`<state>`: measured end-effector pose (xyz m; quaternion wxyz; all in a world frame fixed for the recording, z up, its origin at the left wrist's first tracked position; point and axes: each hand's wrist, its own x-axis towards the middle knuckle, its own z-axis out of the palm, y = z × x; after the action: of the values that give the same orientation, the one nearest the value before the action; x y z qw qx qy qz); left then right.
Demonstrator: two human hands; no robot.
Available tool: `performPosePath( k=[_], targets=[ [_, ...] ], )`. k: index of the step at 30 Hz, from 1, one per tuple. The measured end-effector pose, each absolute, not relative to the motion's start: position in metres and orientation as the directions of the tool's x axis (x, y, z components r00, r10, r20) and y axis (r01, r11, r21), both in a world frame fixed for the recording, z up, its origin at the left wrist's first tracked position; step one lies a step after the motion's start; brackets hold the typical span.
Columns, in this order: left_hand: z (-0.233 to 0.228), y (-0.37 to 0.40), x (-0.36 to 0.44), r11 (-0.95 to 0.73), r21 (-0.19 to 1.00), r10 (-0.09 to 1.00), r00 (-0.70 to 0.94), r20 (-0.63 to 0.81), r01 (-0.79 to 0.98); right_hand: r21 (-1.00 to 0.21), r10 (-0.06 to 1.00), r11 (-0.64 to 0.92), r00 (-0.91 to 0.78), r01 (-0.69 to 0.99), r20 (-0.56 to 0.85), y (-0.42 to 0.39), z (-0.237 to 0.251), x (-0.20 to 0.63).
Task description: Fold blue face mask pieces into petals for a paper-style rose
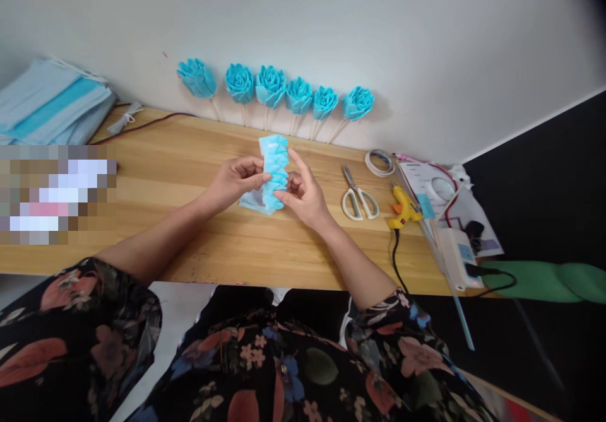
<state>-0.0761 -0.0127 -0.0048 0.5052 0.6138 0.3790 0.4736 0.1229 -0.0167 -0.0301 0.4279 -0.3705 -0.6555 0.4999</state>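
Observation:
Between my two hands, above the wooden table, is a strip of light blue face-mask fabric (274,168) with a row of folded points along its right edge. My left hand (241,175) pinches the strip's left side with thumb and fingers. On the other side, my right hand (307,196) grips the pointed edge, thumb in front and index finger raised along it. A pale, thin piece of material (255,203) shows beneath the strip; whether it is joined to it I cannot tell.
Several blue fabric roses (271,86) on sticks lean against the wall. Right of my hands lie scissors (358,196), a tape roll (379,163), a yellow glue gun (404,207) and a power strip (460,258). Face masks (52,103) are stacked at the left back.

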Motion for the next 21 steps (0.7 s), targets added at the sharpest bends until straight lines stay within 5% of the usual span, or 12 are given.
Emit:
performPosePath(
  k=[5,21],
  targets=[
    [-0.0048,-0.0176,-0.0717,-0.256,0.966,0.929,0.269,0.252,-0.024,-0.977,0.915,0.194,-0.344,-0.087,0.212,-0.0125,-0.0339,0.1241],
    [0.0009,-0.0214,-0.0758,-0.193,0.98,0.916,0.367,0.16,0.054,-0.99,0.917,0.126,-0.389,0.065,0.091,-0.0196,-0.025,0.1284]
  ],
)
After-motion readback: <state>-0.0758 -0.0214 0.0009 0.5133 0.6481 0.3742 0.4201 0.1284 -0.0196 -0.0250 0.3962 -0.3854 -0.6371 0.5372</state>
